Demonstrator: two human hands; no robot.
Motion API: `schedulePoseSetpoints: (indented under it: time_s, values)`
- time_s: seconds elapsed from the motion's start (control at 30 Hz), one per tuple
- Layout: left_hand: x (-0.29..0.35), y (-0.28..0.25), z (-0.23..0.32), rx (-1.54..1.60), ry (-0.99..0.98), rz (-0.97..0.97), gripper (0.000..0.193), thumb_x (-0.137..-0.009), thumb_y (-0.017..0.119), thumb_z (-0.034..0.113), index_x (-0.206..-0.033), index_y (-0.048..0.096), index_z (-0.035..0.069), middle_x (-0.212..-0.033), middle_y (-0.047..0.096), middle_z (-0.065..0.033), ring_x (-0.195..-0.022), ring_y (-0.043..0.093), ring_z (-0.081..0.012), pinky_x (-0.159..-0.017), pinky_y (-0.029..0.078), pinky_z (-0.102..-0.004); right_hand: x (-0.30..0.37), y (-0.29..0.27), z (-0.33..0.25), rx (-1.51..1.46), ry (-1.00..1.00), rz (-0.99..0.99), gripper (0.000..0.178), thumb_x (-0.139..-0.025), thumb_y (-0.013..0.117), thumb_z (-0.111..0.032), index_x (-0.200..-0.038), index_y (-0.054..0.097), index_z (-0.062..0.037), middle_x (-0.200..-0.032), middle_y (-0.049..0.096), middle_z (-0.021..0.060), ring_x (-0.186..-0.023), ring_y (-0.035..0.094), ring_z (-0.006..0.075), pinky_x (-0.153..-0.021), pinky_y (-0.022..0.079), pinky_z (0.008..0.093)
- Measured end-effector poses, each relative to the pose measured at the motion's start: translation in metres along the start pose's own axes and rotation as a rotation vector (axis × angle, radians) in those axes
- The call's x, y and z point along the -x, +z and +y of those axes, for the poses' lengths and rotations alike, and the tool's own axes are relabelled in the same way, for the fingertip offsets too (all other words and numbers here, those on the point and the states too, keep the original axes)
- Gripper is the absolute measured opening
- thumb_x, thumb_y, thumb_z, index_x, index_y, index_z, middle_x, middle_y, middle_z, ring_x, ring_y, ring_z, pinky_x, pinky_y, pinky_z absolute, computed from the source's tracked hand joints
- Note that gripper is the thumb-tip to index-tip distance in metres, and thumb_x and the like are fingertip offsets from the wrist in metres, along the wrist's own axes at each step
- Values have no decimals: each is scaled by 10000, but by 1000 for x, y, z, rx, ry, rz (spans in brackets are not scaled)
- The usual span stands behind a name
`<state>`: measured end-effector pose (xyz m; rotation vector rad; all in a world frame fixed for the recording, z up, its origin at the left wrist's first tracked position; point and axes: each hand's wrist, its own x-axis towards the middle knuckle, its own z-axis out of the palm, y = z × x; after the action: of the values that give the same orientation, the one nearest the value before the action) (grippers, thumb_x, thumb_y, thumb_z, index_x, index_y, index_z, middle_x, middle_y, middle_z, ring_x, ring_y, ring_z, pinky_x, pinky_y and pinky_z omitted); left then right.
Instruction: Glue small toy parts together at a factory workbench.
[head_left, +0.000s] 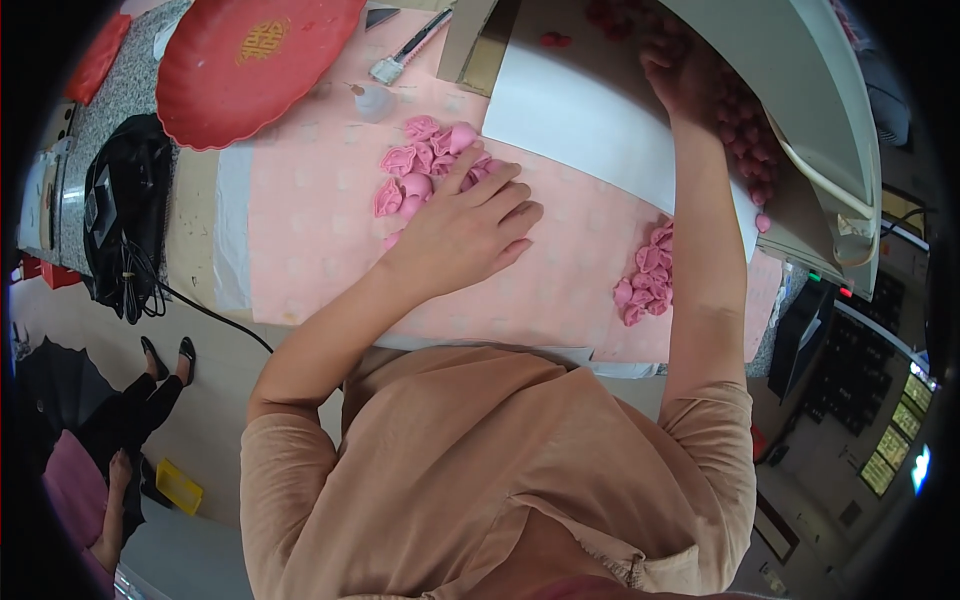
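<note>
My left hand rests palm down over a small heap of pink flower-like pieces, its fingers stretched and a little apart. Smooth pink ball-shaped pieces lie among the ruffled ones, and part of the heap is hidden under the fingers. My right hand reaches into a large pale box-like housing, at a pile of small red-pink pieces. Shade hides its fingertips and anything in them. White paper lines the housing's floor. Beside my right forearm sits a second cluster of pink ruffled pieces.
A red scalloped tray stands at the far left. Near it are a small squeeze bottle and a utility knife. A black bag with a cable hangs by the pink-covered table's left edge. Another person is at lower left.
</note>
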<state>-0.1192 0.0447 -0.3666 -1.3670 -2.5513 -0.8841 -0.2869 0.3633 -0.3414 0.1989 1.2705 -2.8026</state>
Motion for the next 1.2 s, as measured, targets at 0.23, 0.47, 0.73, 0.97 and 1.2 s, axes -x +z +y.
schedulePoseSetpoints:
  time_s: [0.23,0.47,0.73,0.97,1.2]
  values:
    - [7,-7,-3,47,20,-19,341,-775,723,234,-1081,614,130,-1058,579,-24,-1148,531,-195,-1116,276,-521,-52,-15,-7,2202,-890,32,289,-894,631,-257,-1069,632,-27,-947,679,104,-801,647,293,-683,515,404]
    - [21,-18,-3,75,19,-59,352,-793,724,226,-1111,612,127,-1096,578,-32,-1172,525,-204,-1134,249,-537,-59,-11,7,2045,-1156,-138,322,-902,627,-329,-1056,649,-48,-873,683,139,-760,644,336,-690,512,409]
    - [44,-46,8,119,-52,-48,414,-790,729,215,-1188,626,165,-1252,551,-54,-1235,495,-241,-1138,183,-594,-55,-23,14,1846,-986,-112,281,-908,643,-277,-1056,626,-39,-869,657,73,-765,605,223,-642,489,359]
    - [79,-53,9,0,-198,47,543,-728,770,258,-1242,606,202,-1321,513,-75,-1268,458,-273,-1109,195,-593,16,19,23,347,24,53,131,-944,601,-229,-922,570,-104,-786,554,-17,-564,354,39,-470,256,189]
    - [83,-41,4,61,-399,162,969,-606,829,479,-1428,421,168,-1487,282,-197,-1366,259,-447,-1106,196,-601,139,85,115,1047,-160,-276,259,-936,625,-147,-1194,631,-122,-1022,608,-1,-793,513,70,-657,424,196]
